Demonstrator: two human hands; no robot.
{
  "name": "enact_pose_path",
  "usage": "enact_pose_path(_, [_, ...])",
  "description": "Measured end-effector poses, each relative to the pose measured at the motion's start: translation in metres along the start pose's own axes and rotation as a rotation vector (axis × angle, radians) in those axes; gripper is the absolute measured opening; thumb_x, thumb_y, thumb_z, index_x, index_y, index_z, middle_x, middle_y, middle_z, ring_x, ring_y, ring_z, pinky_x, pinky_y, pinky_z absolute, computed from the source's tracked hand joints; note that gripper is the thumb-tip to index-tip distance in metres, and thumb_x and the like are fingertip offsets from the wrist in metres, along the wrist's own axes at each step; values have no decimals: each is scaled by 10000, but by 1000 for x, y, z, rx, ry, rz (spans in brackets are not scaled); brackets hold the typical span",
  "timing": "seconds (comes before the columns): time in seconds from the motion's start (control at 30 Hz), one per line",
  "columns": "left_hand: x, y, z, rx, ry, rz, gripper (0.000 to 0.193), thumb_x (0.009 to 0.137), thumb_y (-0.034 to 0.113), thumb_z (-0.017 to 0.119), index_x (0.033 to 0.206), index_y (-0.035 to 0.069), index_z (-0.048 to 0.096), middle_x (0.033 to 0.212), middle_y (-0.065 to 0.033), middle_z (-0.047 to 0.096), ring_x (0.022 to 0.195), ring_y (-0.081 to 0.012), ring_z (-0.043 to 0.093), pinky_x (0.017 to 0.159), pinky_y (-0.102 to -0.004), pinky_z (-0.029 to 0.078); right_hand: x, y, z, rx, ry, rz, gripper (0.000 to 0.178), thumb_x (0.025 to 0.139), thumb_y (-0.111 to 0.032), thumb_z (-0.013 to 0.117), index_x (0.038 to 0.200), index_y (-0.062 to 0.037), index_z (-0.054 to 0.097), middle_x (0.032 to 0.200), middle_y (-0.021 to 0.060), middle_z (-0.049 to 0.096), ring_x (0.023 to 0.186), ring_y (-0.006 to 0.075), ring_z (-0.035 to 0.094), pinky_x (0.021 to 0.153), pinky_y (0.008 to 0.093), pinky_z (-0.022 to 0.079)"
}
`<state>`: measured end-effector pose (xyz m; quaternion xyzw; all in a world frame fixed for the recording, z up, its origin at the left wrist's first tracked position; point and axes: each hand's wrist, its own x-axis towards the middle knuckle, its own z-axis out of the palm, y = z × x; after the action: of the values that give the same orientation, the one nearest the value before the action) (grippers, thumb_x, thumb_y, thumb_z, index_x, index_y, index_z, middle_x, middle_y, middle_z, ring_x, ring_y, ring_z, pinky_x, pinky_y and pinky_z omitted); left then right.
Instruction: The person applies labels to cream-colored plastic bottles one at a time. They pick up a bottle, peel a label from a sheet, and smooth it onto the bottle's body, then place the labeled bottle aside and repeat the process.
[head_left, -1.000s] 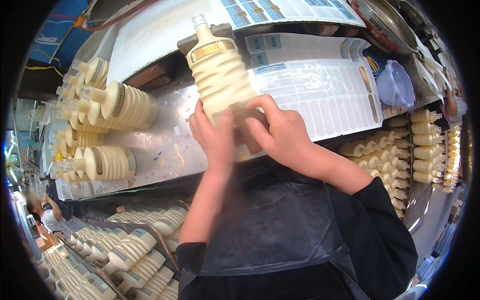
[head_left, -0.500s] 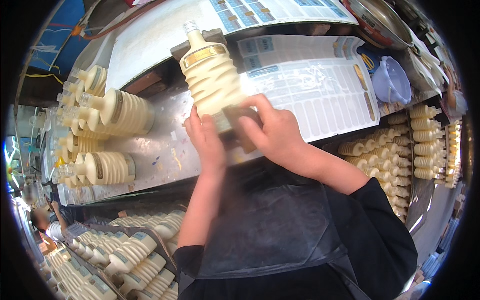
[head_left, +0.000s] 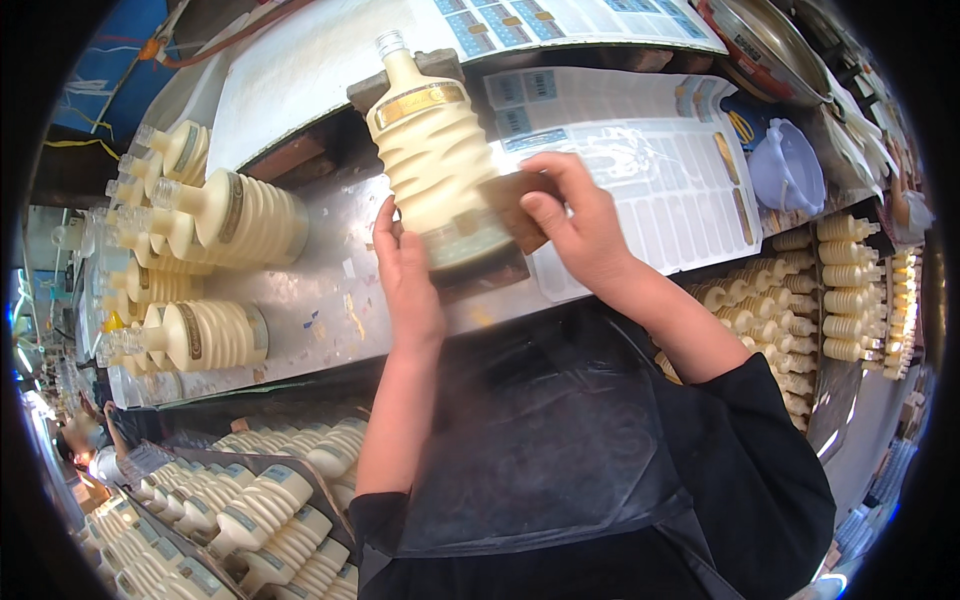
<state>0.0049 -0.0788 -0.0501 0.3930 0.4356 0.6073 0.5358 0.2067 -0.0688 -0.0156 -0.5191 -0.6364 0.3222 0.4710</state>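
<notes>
A cream-coloured bottle (head_left: 425, 150) with wavy ribs lies tilted back on a dark block rest (head_left: 452, 64), its clear neck pointing away. It has a gold label (head_left: 420, 104) at the shoulder and a pale greenish label (head_left: 462, 246) near its base. My left hand (head_left: 408, 275) grips the bottle's lower left side, thumb in front and fingers along the edge. Pinched in my right hand (head_left: 585, 215) is a flat brown piece like a scraper (head_left: 522, 210), its edge at the lower right side of the bottle. The base is slightly blurred.
Label sheets (head_left: 630, 190) lie to the right of the bottle, more on the white board (head_left: 310, 95) behind. A lilac bucket (head_left: 785, 170) stands at the right. Several finished bottles (head_left: 235, 220) lie at left on the metal bench (head_left: 330, 330). Stacked bottles (head_left: 265, 500) fill racks below.
My right hand has moved right with the brown piece, from the front of the base to the bottle's right edge, uncovering the lower label. My left hand stays at the left side.
</notes>
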Motion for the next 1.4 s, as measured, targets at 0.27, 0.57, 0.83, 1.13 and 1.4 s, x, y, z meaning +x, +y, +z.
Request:
enact_pose_path(0.27, [5, -3, -17, 34, 0, -52, 516, 1024, 180, 625, 1468, -6, 440, 1261, -92, 573, 1171, -157, 535, 1059, -327, 422, 10, 20, 11, -76, 192, -163, 213, 946, -21, 695, 1152, -38, 645, 1075, 109, 716, 922, 182, 697, 803, 297, 551])
enact_pose_path(0.57, [5, -3, -16, -62, 30, -102, 461, 1040, 154, 602, 1452, -26, 498, 1362, -126, 593, 1237, -180, 560, 1070, -332, 446, -12, -38, 11, -446, 13, -753, 299, 752, -41, 725, 1049, -69, 710, 1048, 74, 730, 930, 240, 717, 747, 355, 539])
enact_pose_path(0.83, [5, 3, -25, -199, -5, -160, 337, 1097, 155, 497, 1381, -13, 569, 1258, -110, 656, 1138, -160, 622, 1006, -325, 512, -10, -93, 32, -722, -265, -825, 317, 777, -94, 682, 1089, -49, 712, 1035, 72, 688, 911, 198, 680, 729, 320, 474])
enact_pose_path(1.13, [10, 6, -29, -162, -32, -149, 377, 1114, 246, 430, 1291, -28, 619, 1181, -107, 676, 1084, -174, 608, 982, -347, 486, -15, -85, 61, -788, -351, -855, 208, 753, -141, 630, 921, -19, 644, 783, 53, 566, 770, 213, 573, 685, 344, 418])
enact_pose_path(1.4, [38, -8, -46, -53, -28, -119, 311, 1095, 259, 483, 1104, 14, 674, 1092, -61, 659, 1010, -163, 593, 942, -325, 465, -17, -68, 54, -554, -260, -777, 358, 799, -67, 670, 1154, -23, 693, 1029, 97, 712, 876, 231, 693, 739, 352, 515])
